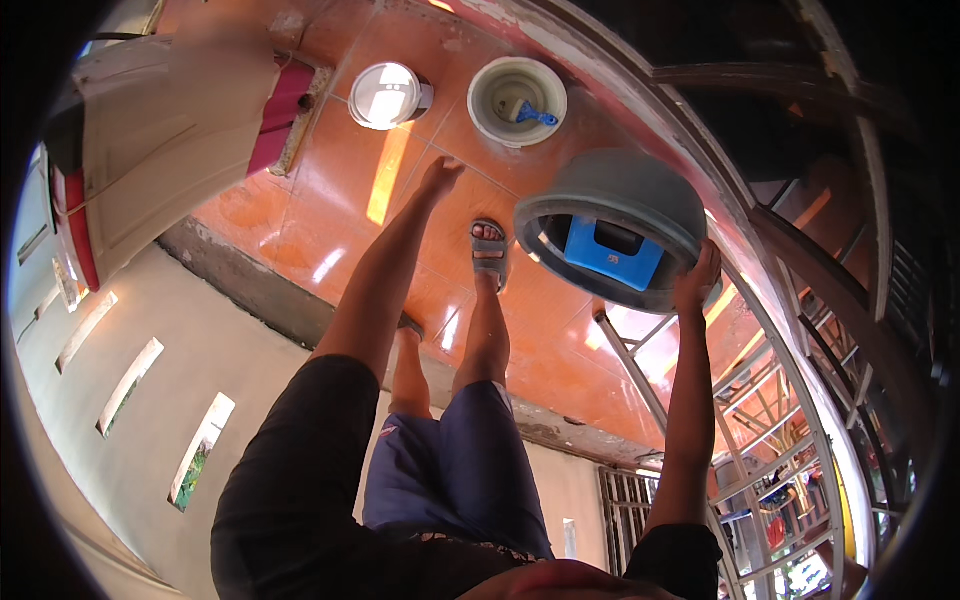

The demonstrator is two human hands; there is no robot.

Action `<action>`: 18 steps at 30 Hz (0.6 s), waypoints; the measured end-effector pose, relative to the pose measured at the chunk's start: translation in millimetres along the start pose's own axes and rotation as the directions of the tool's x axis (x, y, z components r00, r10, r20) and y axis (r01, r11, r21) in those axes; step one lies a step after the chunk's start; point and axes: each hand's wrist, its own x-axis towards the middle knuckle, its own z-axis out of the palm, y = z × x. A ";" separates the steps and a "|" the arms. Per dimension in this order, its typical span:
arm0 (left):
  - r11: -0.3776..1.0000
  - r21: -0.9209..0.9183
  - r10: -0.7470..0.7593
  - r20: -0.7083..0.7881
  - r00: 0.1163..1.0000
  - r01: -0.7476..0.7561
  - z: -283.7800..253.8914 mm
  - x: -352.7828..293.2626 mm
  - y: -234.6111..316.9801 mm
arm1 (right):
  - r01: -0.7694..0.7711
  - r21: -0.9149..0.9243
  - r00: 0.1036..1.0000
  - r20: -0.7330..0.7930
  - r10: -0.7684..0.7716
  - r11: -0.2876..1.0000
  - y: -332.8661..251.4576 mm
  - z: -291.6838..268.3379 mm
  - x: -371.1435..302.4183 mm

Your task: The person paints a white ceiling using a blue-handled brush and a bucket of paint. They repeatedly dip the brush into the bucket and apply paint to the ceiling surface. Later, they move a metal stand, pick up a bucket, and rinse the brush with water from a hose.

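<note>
My right hand (695, 283) grips the rim of a large grey plastic basin (625, 180), which is tilted on its side with its mouth toward me. A blue plastic piece (612, 262) with a dark cut-out rests inside the basin. Out over the orange floor, my left hand (440, 178) is held empty, its fingers partly apart. Beyond it stands a white bucket (385, 97), its top bright with glare. To that bucket's right, a pale round tub (480, 125) contains a blue-handled paint brush (530, 113).
A metal ladder-like frame (640, 372) stands below the basin, beside more metal bars at the right. A beige cloth-like cover (170, 150) drapes over something at the left. Slotted wall (270, 370) runs behind my legs. My sandalled foot (488, 250) is on orange tiles (440, 235).
</note>
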 end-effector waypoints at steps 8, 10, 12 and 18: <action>0.639 -0.750 -0.252 0.004 0.968 0.170 108.5 92.9 59.7 | -0.102 -0.045 0.993 -0.068 0.099 0.994 16.0 15.5 40.0; 0.585 -0.790 -0.262 0.033 0.965 0.186 102.6 95.7 56.5 | -0.135 -0.040 0.991 -0.026 0.134 0.990 16.6 15.8 40.0; 0.471 -0.859 -0.212 0.109 0.971 0.199 94.1 95.3 54.3 | -0.118 -0.034 0.993 -0.011 0.118 0.992 18.0 12.7 41.8; 0.584 -0.806 -0.276 -0.094 0.957 0.089 75.1 68.7 35.8 | -0.160 -0.037 0.987 0.000 0.160 0.986 21.8 13.9 40.8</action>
